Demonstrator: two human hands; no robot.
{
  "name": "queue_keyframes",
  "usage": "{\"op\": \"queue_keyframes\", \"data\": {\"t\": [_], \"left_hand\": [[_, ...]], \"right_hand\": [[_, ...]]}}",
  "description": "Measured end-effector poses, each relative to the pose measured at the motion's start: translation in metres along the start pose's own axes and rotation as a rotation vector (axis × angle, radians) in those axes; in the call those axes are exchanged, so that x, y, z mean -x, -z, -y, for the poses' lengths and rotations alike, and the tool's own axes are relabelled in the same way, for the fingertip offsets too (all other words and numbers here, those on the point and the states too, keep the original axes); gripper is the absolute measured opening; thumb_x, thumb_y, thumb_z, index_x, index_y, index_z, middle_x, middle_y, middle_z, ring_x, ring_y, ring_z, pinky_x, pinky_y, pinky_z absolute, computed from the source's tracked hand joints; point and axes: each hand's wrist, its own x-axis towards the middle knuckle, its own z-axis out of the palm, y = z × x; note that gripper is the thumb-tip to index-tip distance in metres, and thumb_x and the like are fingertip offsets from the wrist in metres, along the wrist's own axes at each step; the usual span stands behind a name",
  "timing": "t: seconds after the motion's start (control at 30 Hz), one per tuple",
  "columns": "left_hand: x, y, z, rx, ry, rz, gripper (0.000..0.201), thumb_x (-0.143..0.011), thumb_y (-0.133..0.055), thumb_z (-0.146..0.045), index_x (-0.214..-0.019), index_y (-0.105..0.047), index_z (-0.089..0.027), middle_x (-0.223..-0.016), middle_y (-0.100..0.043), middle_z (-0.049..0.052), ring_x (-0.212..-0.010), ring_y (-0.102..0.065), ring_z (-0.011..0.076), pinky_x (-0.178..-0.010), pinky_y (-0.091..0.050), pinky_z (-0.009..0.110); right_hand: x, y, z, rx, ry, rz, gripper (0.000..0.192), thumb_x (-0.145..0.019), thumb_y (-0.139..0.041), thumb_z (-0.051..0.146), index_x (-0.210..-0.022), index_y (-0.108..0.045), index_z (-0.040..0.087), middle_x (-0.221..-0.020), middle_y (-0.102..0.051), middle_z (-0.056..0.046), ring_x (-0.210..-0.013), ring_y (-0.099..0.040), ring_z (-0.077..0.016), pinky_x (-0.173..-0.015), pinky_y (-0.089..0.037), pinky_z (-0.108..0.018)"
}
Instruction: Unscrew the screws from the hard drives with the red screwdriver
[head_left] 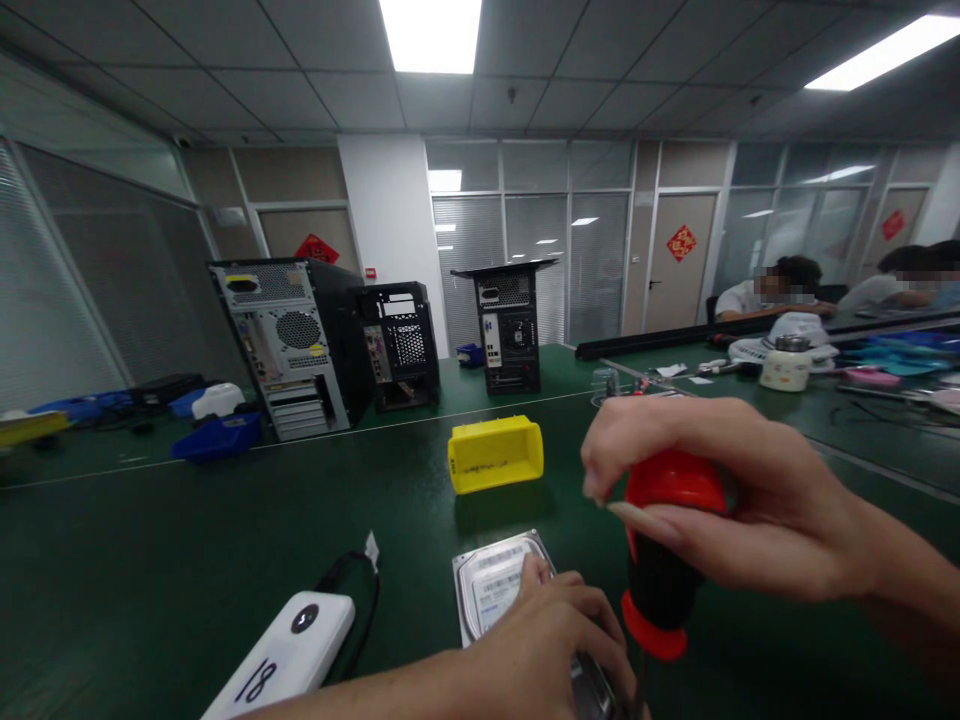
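Note:
My right hand (720,500) is closed around the red and black handle of a screwdriver (664,560), held upright with the red cap under my fingers. The shaft points down near my left hand and is mostly hidden. My left hand (547,640) lies flat on a silver hard drive (495,585) with a white label, pressing it to the green table. The drive's near half is covered by that hand.
A yellow plastic bin (496,453) stands just beyond the drive. A white power bank (289,655) marked 18 with a black cable lies at the left. Three computer cases (300,345) stand further back. Blue bins sit far left; people sit at the far right.

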Motion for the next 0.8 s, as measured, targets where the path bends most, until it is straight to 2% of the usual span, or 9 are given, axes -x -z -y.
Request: {"op": "queue_keyframes", "data": {"t": [0.03, 0.1, 0.17, 0.2, 0.33, 0.4, 0.53, 0.63, 0.8], "left_hand": [[-0.001, 0.0, 0.0, -0.01, 0.015, 0.004, 0.033, -0.078, -0.071, -0.056, -0.082, -0.072, -0.023, -0.106, -0.066, -0.001, -0.104, -0.056, 0.0245, -0.103, -0.02, 0.044], [-0.002, -0.001, -0.002, -0.031, 0.045, 0.027, 0.035, -0.077, -0.071, -0.057, -0.079, -0.072, -0.023, -0.104, -0.067, -0.001, -0.104, -0.056, 0.0252, -0.104, -0.022, 0.043], [-0.002, 0.0, -0.004, -0.041, 0.058, 0.029, 0.034, -0.076, -0.072, -0.057, -0.078, -0.072, -0.023, -0.104, -0.067, -0.002, -0.104, -0.057, 0.0254, -0.103, -0.024, 0.042], [-0.002, 0.0, -0.005, -0.04, 0.056, 0.019, 0.033, -0.076, -0.072, -0.056, -0.079, -0.072, -0.023, -0.104, -0.066, -0.002, -0.104, -0.057, 0.0252, -0.103, -0.024, 0.041], [0.0, 0.002, -0.008, -0.029, 0.047, 0.002, 0.036, -0.08, -0.068, -0.058, -0.08, -0.071, -0.023, -0.109, -0.066, -0.001, -0.105, -0.056, 0.0246, -0.103, -0.021, 0.044], [0.001, 0.001, -0.007, -0.035, 0.057, 0.011, 0.039, -0.077, -0.068, -0.061, -0.082, -0.072, -0.023, -0.108, -0.066, 0.0, -0.104, -0.055, 0.0255, -0.104, -0.02, 0.046], [0.002, -0.003, -0.002, -0.022, 0.082, -0.028, 0.043, -0.075, -0.068, -0.065, -0.078, -0.071, -0.022, -0.097, -0.067, 0.0, -0.1, -0.056, 0.025, -0.104, -0.024, 0.043], [0.001, -0.003, -0.003, 0.007, 0.081, -0.018, 0.044, -0.074, -0.07, -0.065, -0.075, -0.07, -0.021, -0.09, -0.067, -0.001, -0.099, -0.057, 0.0249, -0.103, -0.028, 0.04], [-0.001, -0.002, -0.007, 0.058, 0.096, -0.041, 0.046, -0.074, -0.069, -0.068, -0.079, -0.073, -0.022, -0.103, -0.068, 0.001, -0.104, -0.057, 0.0249, -0.107, -0.024, 0.041]], "right_hand": [[-0.001, 0.0, 0.001, 0.023, 0.013, -0.006, 0.011, -0.092, -0.06, 0.027, -0.096, -0.059, 0.017, -0.084, -0.064, -0.002, -0.071, -0.058, -0.0121, -0.064, -0.045, -0.023], [-0.003, 0.0, 0.002, 0.056, 0.041, -0.007, 0.025, -0.093, -0.06, 0.04, -0.088, -0.062, 0.016, -0.074, -0.063, -0.001, -0.063, -0.057, -0.0121, -0.057, -0.043, -0.023], [-0.004, 0.002, 0.006, 0.058, 0.035, 0.0, 0.04, -0.094, -0.052, 0.051, -0.078, -0.063, 0.016, -0.065, -0.061, -0.001, -0.058, -0.055, -0.0124, -0.053, -0.041, -0.024], [-0.004, 0.004, 0.008, 0.055, 0.015, 0.009, 0.042, -0.096, -0.048, 0.051, -0.078, -0.064, 0.017, -0.067, -0.062, -0.002, -0.06, -0.058, -0.0135, -0.054, -0.043, -0.024], [0.001, 0.011, 0.016, 0.033, -0.086, 0.061, 0.029, -0.1, -0.04, 0.031, -0.099, -0.067, 0.021, -0.097, -0.071, -0.006, -0.09, -0.067, -0.02, -0.077, -0.052, -0.026], [0.002, 0.012, 0.016, 0.003, -0.129, 0.081, 0.023, -0.099, -0.044, 0.026, -0.103, -0.066, 0.022, -0.101, -0.071, -0.005, -0.094, -0.066, -0.0184, -0.081, -0.052, -0.023], [0.0, 0.011, 0.011, -0.128, -0.175, 0.1, 0.011, -0.093, -0.058, 0.026, -0.099, -0.064, 0.019, -0.092, -0.067, -0.001, -0.081, -0.064, -0.0126, -0.071, -0.051, -0.019], [-0.001, 0.01, 0.008, -0.146, -0.185, 0.097, 0.015, -0.088, -0.066, 0.031, -0.091, -0.063, 0.017, -0.085, -0.066, -0.002, -0.075, -0.063, -0.0134, -0.065, -0.05, -0.021], [0.002, 0.008, 0.007, -0.119, -0.239, 0.086, 0.016, -0.085, -0.071, 0.03, -0.084, -0.061, 0.018, -0.078, -0.067, -0.001, -0.071, -0.064, -0.0147, -0.06, -0.049, -0.022]]}}
